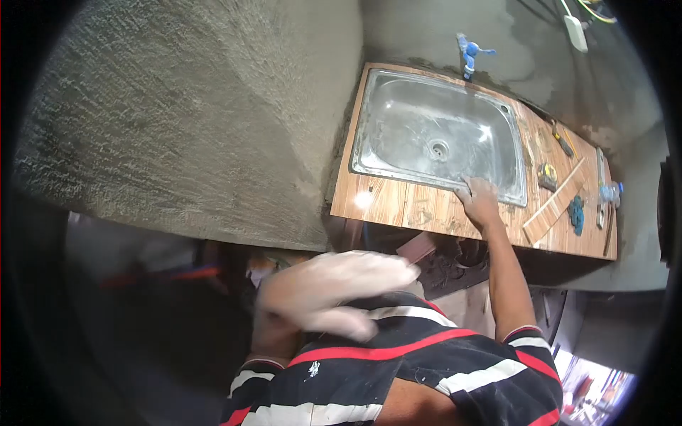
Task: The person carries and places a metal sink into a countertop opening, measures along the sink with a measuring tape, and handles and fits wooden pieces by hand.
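A stainless steel sink [426, 131] is set in a wood-grain countertop [387, 206]. My right hand [480, 200] rests on the sink's near rim, thumb apart from the fingers, with nothing visible in it. Blurred by motion, my left hand [341, 291] is in front of my chest. Its fingers are stretched out to the right and the thumb is apart; no object shows in it, and its skin looks pale with dust. Behind the sink, a blue tap [469, 57] sticks out from the wall.
On the right of the countertop lie a tape measure [547, 177], a screwdriver [562, 141], a wooden strip [554, 204], a teal cloth [576, 215] and a plastic bottle [611, 192]. A rough grey plastered surface [192, 121] fills the left. A white device [576, 34] hangs at the upper right.
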Demonstrator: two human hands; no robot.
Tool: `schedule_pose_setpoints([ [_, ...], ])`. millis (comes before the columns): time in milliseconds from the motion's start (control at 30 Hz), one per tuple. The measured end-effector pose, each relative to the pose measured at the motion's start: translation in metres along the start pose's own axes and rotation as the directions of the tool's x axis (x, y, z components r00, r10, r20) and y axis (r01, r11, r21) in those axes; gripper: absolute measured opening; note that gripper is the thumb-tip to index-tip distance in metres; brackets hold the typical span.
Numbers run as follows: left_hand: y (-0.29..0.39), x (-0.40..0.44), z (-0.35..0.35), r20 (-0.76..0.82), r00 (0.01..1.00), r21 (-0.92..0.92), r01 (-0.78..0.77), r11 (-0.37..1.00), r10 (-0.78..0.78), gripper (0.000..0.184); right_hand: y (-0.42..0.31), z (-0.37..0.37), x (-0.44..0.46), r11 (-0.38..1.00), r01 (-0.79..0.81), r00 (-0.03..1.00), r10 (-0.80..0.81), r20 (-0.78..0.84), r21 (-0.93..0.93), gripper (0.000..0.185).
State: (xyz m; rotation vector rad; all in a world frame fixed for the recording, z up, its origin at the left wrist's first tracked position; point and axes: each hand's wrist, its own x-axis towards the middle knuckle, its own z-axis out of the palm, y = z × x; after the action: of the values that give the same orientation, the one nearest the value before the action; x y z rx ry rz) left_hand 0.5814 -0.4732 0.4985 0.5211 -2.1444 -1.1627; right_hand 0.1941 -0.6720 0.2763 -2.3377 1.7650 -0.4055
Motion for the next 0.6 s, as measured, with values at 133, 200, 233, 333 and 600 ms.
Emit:
schedule_pose_setpoints([
  [133,0.055,-0.07,-0.044,-0.421,0.747,0.111,-0.52,0.847,0.515,0.09,-0.013,0.0,0.0,0.993,-0.088,0.995,0.092,0.04,-0.085,0.056],
  [200,0.067,-0.092,-0.033,-0.806,0.236,0.516,-0.171,0.84,0.543,0.093,-0.016,0.009,-0.003,0.991,-0.093,0.996,0.093,-0.001,-0.097,0.058],
  [233,0.056,-0.1,-0.041,-0.806,0.243,0.511,-0.178,0.841,0.541,0.093,-0.015,0.016,-0.002,0.981,-0.12,0.993,0.118,-0.02,-0.154,0.061],
  [333,0.02,-0.089,-0.058,-0.627,0.396,0.778,0.351,0.521,0.67,0.111,-0.026,0.02,-0.005,0.956,-0.198,0.98,0.195,-0.035,-0.216,0.066],
  [600,0.011,-0.075,-0.055,-0.644,0.509,0.765,0.448,0.462,0.571,0.141,-0.056,0.012,-0.014,0.916,-0.343,0.926,0.367,0.091,-0.208,0.08],
])
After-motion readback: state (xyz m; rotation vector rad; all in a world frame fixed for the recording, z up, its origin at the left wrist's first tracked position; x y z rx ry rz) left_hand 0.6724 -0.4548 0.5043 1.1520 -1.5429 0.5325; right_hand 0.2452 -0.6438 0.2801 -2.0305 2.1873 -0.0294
